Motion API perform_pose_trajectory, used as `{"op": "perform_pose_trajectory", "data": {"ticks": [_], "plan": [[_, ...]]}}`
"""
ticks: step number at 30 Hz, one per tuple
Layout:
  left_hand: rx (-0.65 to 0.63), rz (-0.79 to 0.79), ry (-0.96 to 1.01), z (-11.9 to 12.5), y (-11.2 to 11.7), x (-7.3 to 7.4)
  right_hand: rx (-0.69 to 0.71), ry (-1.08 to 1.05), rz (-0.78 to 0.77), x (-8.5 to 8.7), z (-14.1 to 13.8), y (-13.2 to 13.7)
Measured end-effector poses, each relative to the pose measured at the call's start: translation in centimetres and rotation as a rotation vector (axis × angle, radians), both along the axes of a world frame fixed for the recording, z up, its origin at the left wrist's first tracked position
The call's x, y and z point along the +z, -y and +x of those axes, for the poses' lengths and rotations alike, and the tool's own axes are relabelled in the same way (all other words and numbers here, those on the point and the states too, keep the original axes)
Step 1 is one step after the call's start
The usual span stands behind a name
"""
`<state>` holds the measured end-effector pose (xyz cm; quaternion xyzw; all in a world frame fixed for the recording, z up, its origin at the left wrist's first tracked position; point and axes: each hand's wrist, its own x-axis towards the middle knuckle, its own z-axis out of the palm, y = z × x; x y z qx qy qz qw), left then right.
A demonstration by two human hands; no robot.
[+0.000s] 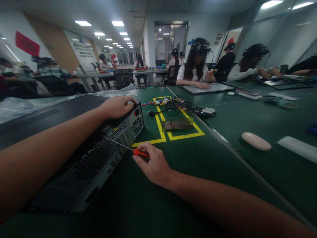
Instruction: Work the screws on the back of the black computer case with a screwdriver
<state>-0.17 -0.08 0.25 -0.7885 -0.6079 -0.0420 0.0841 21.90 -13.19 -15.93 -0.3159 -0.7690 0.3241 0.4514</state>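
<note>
A black computer case (86,99) lies on its side on the green table at the left, its rear panel facing me. My left hand (117,106) presses on top of it, with the fingers curled over the far rear edge. In my right hand (156,163) is a screwdriver (141,153) with an orange and black handle, held between thumb and fingers. Its long thin shaft points left to the upper edge of the rear panel. Whether the tip sits in a screw cannot be made out. A round fan grille (137,125) and slot covers show on the panel.
Behind the case lies a bundle of cables (177,104). Yellow tape (185,136) outlines areas on the table, with a blurred-out item (177,124) inside. A pale oval object (256,141) and a white object (298,148) lie right. Clear plastic wrap (15,107) borders the case. Several people work beyond.
</note>
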Motion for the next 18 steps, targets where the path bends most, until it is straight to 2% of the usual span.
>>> {"op": "perform_pose_trajectory", "data": {"ticks": [18], "plan": [[-0.002,0.004,0.028,0.13,0.11,0.09,0.009,-0.003,-0.006,0.35,0.17,0.23]]}}
